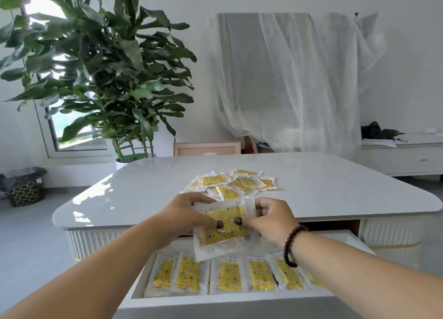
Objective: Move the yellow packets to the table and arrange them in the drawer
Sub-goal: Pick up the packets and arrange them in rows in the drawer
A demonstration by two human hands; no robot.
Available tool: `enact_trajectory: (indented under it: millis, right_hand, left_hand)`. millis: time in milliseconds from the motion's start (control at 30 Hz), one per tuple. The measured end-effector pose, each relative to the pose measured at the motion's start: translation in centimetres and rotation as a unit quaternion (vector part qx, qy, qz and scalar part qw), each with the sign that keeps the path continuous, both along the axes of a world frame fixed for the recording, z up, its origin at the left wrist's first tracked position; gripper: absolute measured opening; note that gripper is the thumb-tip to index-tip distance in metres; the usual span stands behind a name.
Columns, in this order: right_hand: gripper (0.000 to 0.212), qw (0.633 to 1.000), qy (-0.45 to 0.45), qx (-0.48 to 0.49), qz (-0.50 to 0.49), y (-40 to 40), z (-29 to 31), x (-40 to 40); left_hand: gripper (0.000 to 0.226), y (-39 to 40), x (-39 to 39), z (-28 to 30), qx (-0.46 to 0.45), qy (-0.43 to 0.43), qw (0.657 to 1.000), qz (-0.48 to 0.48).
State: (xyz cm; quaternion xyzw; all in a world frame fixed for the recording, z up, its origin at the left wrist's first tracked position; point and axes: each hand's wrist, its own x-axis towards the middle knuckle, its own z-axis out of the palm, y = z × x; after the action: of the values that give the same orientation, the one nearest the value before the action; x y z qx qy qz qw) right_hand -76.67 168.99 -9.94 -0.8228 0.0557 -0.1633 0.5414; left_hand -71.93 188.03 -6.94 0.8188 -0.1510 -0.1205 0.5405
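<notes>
A small stack of yellow packets (221, 225) hung above the open drawer (230, 299), which already held a row of standing packets (230, 275). It could have slid apart and dropped askew, since the slick wrappers were only pinched at the edges. The left hand (184, 214) and right hand (273, 219) both gripped it, fingers curled, thumbs on top. More packets (233, 183) lay on the table (335, 194).

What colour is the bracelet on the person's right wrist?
The bracelet is dark, nearly black, made of round beads; the head view shows it.
</notes>
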Motion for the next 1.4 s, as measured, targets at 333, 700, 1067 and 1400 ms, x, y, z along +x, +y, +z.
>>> enact_trajectory:
  millis: [333, 700, 1067, 1400]
  right_hand:
    - [0.019, 0.999, 0.017, 0.049, 0.014, 0.5, -0.5, 2.8]
    - [0.013, 0.991, 0.033, -0.007, -0.129, -3.8, -2.7, 10.7]
    - [0.076, 0.942, 0.029, -0.316, -0.11, -2.2, -6.0, 18.3]
    - [0.074, 0.903, 0.093, -0.416, -0.056, -3.0, -6.0, 21.0]
  left_hand:
    - [0.022, -1.9, 1.3, -1.7, 0.148, -0.02, 0.986, -0.07]
    - [0.015, -1.6, 8.5, -3.8, -0.053, -0.008, 0.978, 0.2]
    - [0.087, -5.7, 13.8, -7.2, -0.084, -0.038, 0.968, 0.235]
    - [0.036, -6.0, 15.8, -8.6, -0.146, -0.066, 0.942, 0.295]
